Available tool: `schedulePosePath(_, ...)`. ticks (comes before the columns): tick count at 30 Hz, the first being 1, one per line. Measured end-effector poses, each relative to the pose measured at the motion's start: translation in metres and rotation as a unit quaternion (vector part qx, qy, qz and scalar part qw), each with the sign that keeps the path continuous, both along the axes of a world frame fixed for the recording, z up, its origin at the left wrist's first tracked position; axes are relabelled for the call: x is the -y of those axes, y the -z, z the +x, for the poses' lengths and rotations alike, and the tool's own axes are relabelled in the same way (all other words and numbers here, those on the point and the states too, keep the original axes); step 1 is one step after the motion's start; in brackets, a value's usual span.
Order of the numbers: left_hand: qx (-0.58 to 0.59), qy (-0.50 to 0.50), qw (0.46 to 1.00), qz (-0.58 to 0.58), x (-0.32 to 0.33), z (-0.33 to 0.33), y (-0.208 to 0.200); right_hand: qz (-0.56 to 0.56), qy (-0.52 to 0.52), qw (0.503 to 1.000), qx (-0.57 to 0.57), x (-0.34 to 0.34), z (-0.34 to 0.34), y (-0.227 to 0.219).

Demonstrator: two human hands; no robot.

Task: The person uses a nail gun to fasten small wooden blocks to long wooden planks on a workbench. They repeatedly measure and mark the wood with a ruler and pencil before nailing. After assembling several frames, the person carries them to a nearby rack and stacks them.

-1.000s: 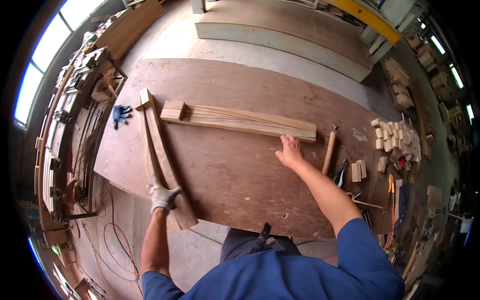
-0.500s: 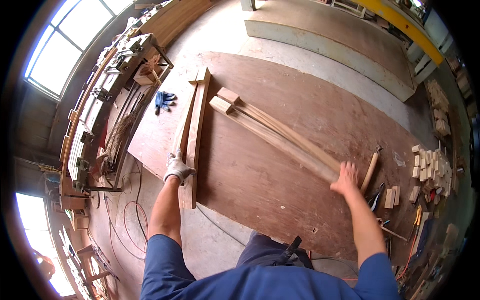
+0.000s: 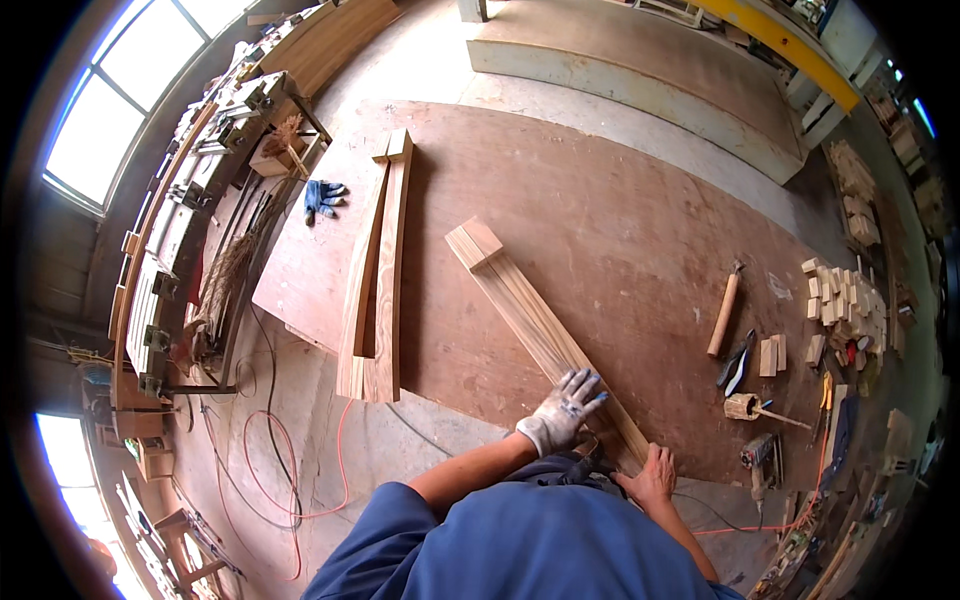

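Note:
A long wooden frame piece (image 3: 525, 315) lies diagonally on the brown plywood table (image 3: 620, 220), its notched end pointing up and left. My left hand (image 3: 563, 410), in a white work glove, rests fingers spread on the piece's near end. My bare right hand (image 3: 650, 478) grips the same end at the table's front edge. A second pair of long wooden pieces (image 3: 375, 275) lies to the left, overhanging the table's edge, with no hand on it.
A wooden mallet (image 3: 724, 310), pliers (image 3: 738, 362), a small brush-like tool (image 3: 752, 408) and several small wood blocks (image 3: 840, 295) lie at the right. Blue gloves (image 3: 322, 197) sit at the far left corner. A red cord (image 3: 300, 460) runs over the floor.
My left hand has let go of the left pair of pieces and come onto the diagonal piece. That piece has swung toward me, and my right hand now holds its near end.

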State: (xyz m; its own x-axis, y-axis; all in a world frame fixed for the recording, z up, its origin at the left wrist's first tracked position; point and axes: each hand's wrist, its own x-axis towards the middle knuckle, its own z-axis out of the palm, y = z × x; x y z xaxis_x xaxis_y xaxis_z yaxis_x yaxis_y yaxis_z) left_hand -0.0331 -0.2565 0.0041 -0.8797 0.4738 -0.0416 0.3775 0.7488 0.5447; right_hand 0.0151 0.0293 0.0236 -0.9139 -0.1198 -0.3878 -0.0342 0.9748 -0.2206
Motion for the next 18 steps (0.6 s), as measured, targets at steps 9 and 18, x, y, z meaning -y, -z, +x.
schedulePosePath(9,-0.009,0.032,0.999,-0.005,-0.023,0.024,0.012,-0.274,0.255,0.927,-0.011,-0.088,0.058,0.072)
schedulePosePath(18,-0.001,-0.099,0.989,-0.113,-0.086,0.067,-0.018,-0.423,0.387,0.818,0.05,-0.115,0.056,0.105)
